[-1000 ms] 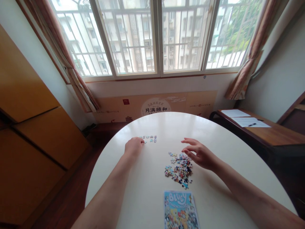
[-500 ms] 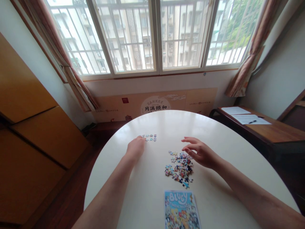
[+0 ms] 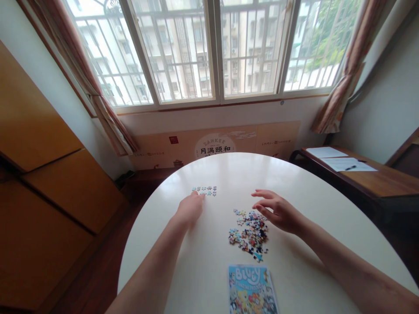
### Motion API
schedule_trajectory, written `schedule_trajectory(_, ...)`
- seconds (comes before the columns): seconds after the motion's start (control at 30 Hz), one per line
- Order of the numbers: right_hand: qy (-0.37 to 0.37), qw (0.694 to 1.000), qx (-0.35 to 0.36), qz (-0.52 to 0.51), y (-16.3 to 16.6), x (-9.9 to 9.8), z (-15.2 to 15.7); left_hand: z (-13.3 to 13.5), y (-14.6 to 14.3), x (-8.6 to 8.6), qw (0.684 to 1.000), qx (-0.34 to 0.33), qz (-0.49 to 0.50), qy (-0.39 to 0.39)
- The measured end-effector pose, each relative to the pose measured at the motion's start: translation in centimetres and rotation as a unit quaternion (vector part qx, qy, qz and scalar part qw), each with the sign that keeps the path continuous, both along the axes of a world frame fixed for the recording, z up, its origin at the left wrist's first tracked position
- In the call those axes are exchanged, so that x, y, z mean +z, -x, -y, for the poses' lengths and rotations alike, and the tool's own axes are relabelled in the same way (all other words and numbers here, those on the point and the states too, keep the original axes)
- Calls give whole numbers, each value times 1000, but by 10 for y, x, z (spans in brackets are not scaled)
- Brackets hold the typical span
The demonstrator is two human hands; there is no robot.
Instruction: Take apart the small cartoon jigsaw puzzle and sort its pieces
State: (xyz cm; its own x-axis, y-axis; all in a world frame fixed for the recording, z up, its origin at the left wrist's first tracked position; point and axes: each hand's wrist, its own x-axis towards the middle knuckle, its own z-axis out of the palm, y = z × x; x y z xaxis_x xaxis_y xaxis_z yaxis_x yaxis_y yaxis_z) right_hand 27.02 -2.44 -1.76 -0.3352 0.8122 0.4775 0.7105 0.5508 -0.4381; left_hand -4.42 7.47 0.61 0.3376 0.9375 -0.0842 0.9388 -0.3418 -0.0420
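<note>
On the white round table [image 3: 203, 266], my left hand [image 3: 192, 207] is lowered over the left end of two short rows of small jigsaw puzzle pieces [image 3: 209, 189]. Its fingers are bent around a puzzle piece [image 3: 202, 193] in the nearer row and hide part of it. My right hand [image 3: 276, 211] hovers beside the far right edge of a loose heap of puzzle pieces [image 3: 253, 231]. The fingers there are apart and hold nothing. A light-blue picture sheet [image 3: 252, 290] marked "BLUEY" lies nearer to me, below the heap.
A wooden side table [image 3: 389, 176] with papers [image 3: 347, 164] and a dark pen [image 3: 351, 168] stands at the right. Behind the round table, a printed cardboard panel [image 3: 183, 144] leans under the barred window [image 3: 183, 56]. Wooden cabinets [image 3: 59, 187] are at the left.
My left hand has shifted slightly right and nearer to me, baring more of the far row's left end. My right hand stays in about the same place. The view has tilted slightly.
</note>
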Motion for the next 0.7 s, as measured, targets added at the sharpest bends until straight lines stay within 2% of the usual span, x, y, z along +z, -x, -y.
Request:
schedule_trajectory(0.33, -8, 1000, 10, 1, -2, -2, -1, -5, 1, -7, 999, 20, 31, 13)
schedule_trajectory(0.7, -9, 1000, 2, 8, -3, 0, 0, -3, 4, 0, 999, 22, 26, 5)
